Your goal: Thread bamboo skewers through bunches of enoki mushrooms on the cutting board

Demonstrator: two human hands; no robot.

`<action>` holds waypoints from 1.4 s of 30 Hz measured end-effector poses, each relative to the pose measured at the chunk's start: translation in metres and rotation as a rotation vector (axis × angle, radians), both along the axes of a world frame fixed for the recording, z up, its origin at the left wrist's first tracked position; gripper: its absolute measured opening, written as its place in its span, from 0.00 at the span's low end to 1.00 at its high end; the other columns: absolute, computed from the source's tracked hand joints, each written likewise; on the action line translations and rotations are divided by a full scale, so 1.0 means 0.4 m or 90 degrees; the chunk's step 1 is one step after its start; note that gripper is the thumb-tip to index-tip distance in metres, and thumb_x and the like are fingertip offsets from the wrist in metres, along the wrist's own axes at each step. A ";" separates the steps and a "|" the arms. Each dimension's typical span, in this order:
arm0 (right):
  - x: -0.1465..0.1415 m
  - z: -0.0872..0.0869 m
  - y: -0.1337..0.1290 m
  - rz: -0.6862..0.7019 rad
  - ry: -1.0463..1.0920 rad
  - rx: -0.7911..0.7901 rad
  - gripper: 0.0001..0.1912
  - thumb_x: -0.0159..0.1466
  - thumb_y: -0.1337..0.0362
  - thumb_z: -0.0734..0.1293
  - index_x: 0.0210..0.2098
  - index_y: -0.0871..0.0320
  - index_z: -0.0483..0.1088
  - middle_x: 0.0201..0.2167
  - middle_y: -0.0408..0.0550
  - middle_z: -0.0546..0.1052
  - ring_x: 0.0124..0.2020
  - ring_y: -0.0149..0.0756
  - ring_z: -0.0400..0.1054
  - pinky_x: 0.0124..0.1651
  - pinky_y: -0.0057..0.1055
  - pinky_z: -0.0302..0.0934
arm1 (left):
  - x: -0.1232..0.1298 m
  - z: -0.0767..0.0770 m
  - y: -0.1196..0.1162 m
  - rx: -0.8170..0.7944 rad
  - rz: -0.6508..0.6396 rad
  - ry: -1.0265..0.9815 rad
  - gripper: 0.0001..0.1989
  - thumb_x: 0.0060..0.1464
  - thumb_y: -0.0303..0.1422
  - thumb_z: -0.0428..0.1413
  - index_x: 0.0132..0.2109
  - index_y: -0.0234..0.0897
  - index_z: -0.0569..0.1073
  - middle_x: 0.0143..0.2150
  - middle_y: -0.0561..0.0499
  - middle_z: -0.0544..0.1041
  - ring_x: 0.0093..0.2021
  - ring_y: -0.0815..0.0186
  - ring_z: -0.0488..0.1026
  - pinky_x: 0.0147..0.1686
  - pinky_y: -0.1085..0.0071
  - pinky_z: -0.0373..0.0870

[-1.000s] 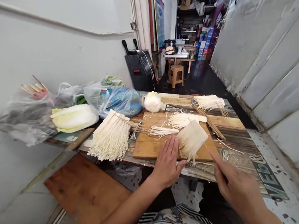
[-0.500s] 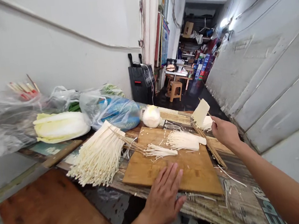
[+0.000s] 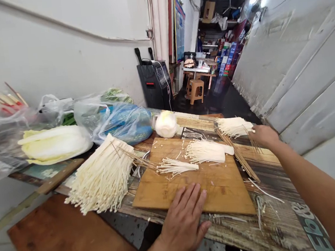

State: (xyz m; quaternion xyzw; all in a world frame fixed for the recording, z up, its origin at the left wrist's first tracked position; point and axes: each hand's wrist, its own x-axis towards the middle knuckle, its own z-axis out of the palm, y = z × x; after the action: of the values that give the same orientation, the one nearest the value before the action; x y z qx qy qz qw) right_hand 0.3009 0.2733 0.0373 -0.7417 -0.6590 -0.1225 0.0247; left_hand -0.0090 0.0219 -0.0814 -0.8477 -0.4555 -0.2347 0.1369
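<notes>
My left hand [image 3: 185,222] lies flat on the near edge of the wooden cutting board [image 3: 226,187], fingers stretched out and holding nothing. At the table's far right, my right hand [image 3: 263,136] is closed at the stick end of an enoki mushroom skewer [image 3: 235,127], low over the tabletop; its fingertips are partly hidden. On the board lie a small loose bunch of enoki [image 3: 179,167] and a thicker cut bunch [image 3: 205,152]. A large pile of skewered enoki [image 3: 104,177] rests left of the board. Bare bamboo sticks [image 3: 242,159] lie along the board's right side.
A napa cabbage [image 3: 56,142], a blue bundle in a plastic bag [image 3: 128,121] and a round white vegetable [image 3: 166,124] line the back of the table. Behind stands a black speaker [image 3: 154,83]. A brown board [image 3: 71,237] is at lower left; a wall runs along the right.
My right hand has moved down and slightly right. The enoki skewer it held up and tilted is now lowered flat at the table's far right. My left hand stays on the board.
</notes>
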 end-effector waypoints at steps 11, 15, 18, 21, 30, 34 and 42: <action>-0.122 -0.099 -0.188 0.047 -0.023 -0.187 0.22 0.66 0.59 0.55 0.41 0.68 0.75 0.42 0.68 0.76 0.45 0.52 0.71 0.41 0.38 0.61 | 0.004 -0.008 -0.006 -0.067 -0.004 -0.008 0.31 0.64 0.48 0.44 0.66 0.33 0.60 0.68 0.43 0.60 0.68 0.56 0.54 0.67 0.58 0.46; -0.103 -0.128 -0.181 0.017 0.023 -0.171 0.21 0.65 0.57 0.57 0.41 0.65 0.75 0.42 0.65 0.77 0.45 0.54 0.71 0.39 0.39 0.61 | 0.004 -0.011 -0.007 -0.080 -0.005 -0.005 0.31 0.64 0.47 0.44 0.66 0.33 0.60 0.68 0.43 0.59 0.69 0.56 0.53 0.67 0.57 0.46; -0.097 -0.128 -0.175 0.013 0.034 -0.157 0.20 0.65 0.58 0.58 0.39 0.64 0.76 0.40 0.65 0.77 0.43 0.54 0.72 0.38 0.39 0.61 | 0.004 -0.012 -0.008 -0.081 -0.007 -0.002 0.31 0.64 0.47 0.44 0.67 0.34 0.59 0.69 0.43 0.58 0.69 0.56 0.52 0.67 0.57 0.46; -0.098 -0.123 -0.173 0.023 0.040 -0.148 0.18 0.64 0.62 0.57 0.39 0.65 0.76 0.40 0.66 0.77 0.42 0.52 0.72 0.39 0.37 0.60 | 0.003 -0.011 -0.009 -0.078 -0.004 -0.004 0.31 0.64 0.47 0.43 0.67 0.33 0.59 0.68 0.43 0.59 0.69 0.56 0.53 0.67 0.57 0.47; -0.116 -0.055 -0.177 0.041 0.078 -0.158 0.24 0.63 0.58 0.55 0.37 0.71 0.75 0.39 0.71 0.76 0.41 0.50 0.71 0.35 0.35 0.54 | 0.002 -0.014 -0.006 -0.091 -0.009 -0.011 0.30 0.64 0.46 0.44 0.67 0.33 0.58 0.69 0.43 0.57 0.69 0.56 0.52 0.67 0.57 0.47; -0.109 -0.010 -0.230 0.033 0.091 -0.185 0.20 0.61 0.57 0.57 0.26 0.66 0.74 0.29 0.64 0.76 0.33 0.42 0.69 0.32 0.33 0.52 | 0.002 -0.005 -0.014 -0.113 -0.015 -0.029 0.29 0.64 0.45 0.44 0.66 0.34 0.59 0.69 0.43 0.58 0.69 0.56 0.53 0.67 0.56 0.48; 0.000 -0.131 -0.646 -0.027 0.275 -0.012 0.13 0.56 0.51 0.59 0.25 0.52 0.67 0.21 0.43 0.73 0.22 0.37 0.66 0.27 0.32 0.56 | 0.072 0.121 0.063 -0.153 0.012 -0.016 0.25 0.66 0.38 0.44 0.65 0.31 0.60 0.67 0.43 0.61 0.68 0.56 0.55 0.68 0.55 0.47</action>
State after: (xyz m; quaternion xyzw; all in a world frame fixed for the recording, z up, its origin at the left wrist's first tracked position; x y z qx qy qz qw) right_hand 0.3008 0.0148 -0.0153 -0.7645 -0.6240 0.0448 0.1554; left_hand 0.0200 0.0471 -0.0330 -0.8505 -0.4903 -0.1879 0.0309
